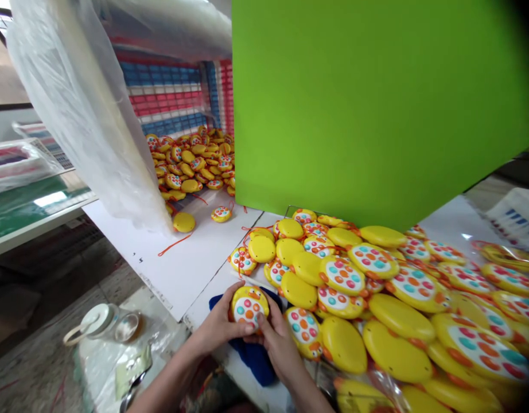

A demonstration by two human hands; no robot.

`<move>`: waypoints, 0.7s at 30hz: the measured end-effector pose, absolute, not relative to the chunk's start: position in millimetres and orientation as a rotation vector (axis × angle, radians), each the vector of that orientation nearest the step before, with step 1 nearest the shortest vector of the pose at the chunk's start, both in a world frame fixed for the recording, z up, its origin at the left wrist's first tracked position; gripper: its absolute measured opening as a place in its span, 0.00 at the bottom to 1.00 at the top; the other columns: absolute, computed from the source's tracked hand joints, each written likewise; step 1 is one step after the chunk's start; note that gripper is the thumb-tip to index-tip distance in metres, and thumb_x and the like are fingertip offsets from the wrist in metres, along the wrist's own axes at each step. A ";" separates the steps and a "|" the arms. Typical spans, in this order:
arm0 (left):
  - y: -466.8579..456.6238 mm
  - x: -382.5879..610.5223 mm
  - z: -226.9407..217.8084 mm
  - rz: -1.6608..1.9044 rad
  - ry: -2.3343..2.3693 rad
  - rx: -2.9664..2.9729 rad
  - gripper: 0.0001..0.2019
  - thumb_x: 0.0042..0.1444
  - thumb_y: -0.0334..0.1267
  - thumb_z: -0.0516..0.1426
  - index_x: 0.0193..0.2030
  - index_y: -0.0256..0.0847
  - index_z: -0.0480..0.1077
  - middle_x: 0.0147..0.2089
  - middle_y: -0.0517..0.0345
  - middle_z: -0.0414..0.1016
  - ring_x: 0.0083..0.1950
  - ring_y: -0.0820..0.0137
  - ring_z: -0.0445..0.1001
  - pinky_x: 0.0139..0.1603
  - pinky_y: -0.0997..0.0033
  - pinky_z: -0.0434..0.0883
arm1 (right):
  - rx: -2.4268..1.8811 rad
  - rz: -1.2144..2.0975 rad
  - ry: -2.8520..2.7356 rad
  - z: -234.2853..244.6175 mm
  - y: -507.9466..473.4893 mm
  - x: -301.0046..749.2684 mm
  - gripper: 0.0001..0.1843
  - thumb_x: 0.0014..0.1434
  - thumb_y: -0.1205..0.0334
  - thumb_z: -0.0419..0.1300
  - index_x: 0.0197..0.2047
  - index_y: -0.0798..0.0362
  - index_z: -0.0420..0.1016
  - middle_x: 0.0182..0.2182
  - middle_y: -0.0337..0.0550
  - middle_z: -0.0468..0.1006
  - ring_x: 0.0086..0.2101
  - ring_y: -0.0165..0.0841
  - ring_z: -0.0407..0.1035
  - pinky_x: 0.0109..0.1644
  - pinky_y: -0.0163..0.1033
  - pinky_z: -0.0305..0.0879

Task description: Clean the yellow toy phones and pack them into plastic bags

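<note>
Between my two hands is a yellow duck-shaped toy (248, 303), its white face with coloured dots turned up toward me. My left hand (221, 324) grips its left side, the thumb along the lower edge. From the right, my right hand (278, 338) closes on it, with the thumb on the dotted face. A dark blue cloth (258, 364) lies under the hands on the white table (161, 261). Just right of my right hand spreads a heap of similar yellow toys (342, 344), some dotted side up and others showing plain yellow backs.
A large green panel (354, 109) rises behind the heap. At the back left, more toys (195, 166) fill a crate lined with clear plastic (88, 115). Two loose toys, one a plain yellow toy (184, 222), lie before it. A lidded jar (98, 321) stands lower left.
</note>
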State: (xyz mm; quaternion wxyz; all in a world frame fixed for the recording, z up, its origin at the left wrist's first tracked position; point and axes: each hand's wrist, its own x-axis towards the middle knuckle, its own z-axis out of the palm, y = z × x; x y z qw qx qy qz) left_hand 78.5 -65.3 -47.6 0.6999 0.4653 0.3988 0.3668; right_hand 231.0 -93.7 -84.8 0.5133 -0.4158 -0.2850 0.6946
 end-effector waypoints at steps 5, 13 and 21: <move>-62.8 79.5 -51.2 0.831 0.894 0.995 0.45 0.40 0.40 0.69 0.63 0.40 0.50 0.52 0.49 0.70 0.48 0.63 0.70 0.47 0.65 0.70 | -1.008 1.669 -0.674 -84.3 -94.3 230.3 0.35 0.58 0.47 0.59 0.65 0.45 0.52 0.50 0.49 0.72 0.39 0.39 0.74 0.34 0.43 0.75; -63.3 85.7 -51.8 0.898 1.056 0.956 0.26 0.51 0.47 0.61 0.54 0.37 0.62 0.43 0.52 0.74 0.38 0.67 0.73 0.39 0.68 0.71 | -0.962 1.698 -0.743 -91.7 -95.1 231.9 0.34 0.59 0.47 0.57 0.65 0.43 0.53 0.57 0.49 0.66 0.46 0.42 0.71 0.37 0.43 0.75; -67.4 86.8 -47.0 0.915 0.999 0.894 0.24 0.53 0.48 0.60 0.54 0.40 0.64 0.48 0.52 0.74 0.46 0.63 0.73 0.45 0.67 0.70 | -0.889 1.646 -0.902 -84.8 -97.1 230.1 0.53 0.49 0.56 0.69 0.69 0.44 0.39 0.62 0.49 0.61 0.54 0.43 0.65 0.50 0.45 0.70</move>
